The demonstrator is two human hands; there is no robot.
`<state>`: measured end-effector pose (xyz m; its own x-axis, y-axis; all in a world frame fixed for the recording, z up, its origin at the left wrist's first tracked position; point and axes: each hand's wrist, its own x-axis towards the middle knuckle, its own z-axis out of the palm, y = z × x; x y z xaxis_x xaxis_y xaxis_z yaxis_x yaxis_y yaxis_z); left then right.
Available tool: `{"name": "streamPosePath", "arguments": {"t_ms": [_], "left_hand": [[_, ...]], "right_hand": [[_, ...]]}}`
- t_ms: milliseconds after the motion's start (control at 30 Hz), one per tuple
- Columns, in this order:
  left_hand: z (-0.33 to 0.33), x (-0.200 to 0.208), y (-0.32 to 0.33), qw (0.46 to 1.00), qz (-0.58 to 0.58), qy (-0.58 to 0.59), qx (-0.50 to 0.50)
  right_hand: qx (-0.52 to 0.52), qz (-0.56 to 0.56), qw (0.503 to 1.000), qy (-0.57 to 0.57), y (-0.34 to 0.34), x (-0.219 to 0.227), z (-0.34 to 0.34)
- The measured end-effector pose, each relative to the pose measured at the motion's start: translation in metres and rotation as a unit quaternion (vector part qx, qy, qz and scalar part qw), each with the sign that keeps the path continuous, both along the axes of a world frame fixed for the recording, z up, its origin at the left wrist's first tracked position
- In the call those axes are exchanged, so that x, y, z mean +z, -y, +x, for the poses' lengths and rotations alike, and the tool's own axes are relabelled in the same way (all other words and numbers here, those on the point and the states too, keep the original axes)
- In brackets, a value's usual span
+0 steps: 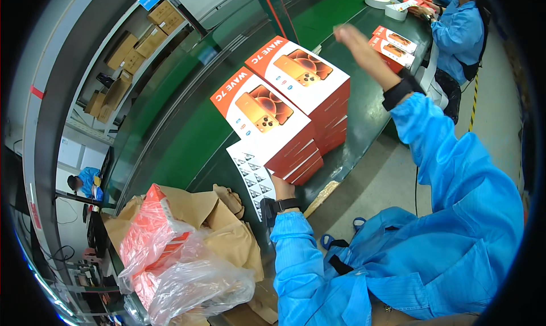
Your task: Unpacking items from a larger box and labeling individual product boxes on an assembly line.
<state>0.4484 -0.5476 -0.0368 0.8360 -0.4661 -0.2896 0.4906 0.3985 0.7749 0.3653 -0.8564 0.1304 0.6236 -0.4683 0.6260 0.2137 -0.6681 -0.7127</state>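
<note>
Two side-by-side stacks of red-and-white phone boxes stand on the dark green table: a nearer left stack and a farther right stack. Their lids show an orange phone. My left hand is low against the near side of the left stack, its fingers mostly hidden by the boxes. Beside it, a white sheet of black-printed labels sticks out from the stack; whether the hand grips it is hidden. My right hand is raised beyond the right stack, over the table, with its fingers smeared by motion.
Crumpled brown paper and clear plastic around red boxes lie at the lower left. A green conveyor belt runs along the far side. At the upper right are more phone boxes, a label roll and a co-worker's blue sleeve.
</note>
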Motion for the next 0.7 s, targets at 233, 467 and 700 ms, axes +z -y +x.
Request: {"name": "streamPosePath", "arguments": {"t_ms": [233, 467, 700], "left_hand": [[-0.014, -0.004, 0.020, 0.998, -0.050, 0.001, 0.025], [-0.023, 0.005, 0.000, 0.995, -0.051, 0.076, -0.041], [-0.126, 0.096, -0.195, 0.961, 0.083, 0.182, -0.192]], "right_hand": [[0.155, 0.500, 0.821, -0.227, -0.038, -0.184, 0.012], [0.127, -0.259, 0.946, -0.150, 0.017, -0.216, 0.003], [-0.020, 0.133, 0.985, 0.106, 0.050, -0.085, -0.118]]}}
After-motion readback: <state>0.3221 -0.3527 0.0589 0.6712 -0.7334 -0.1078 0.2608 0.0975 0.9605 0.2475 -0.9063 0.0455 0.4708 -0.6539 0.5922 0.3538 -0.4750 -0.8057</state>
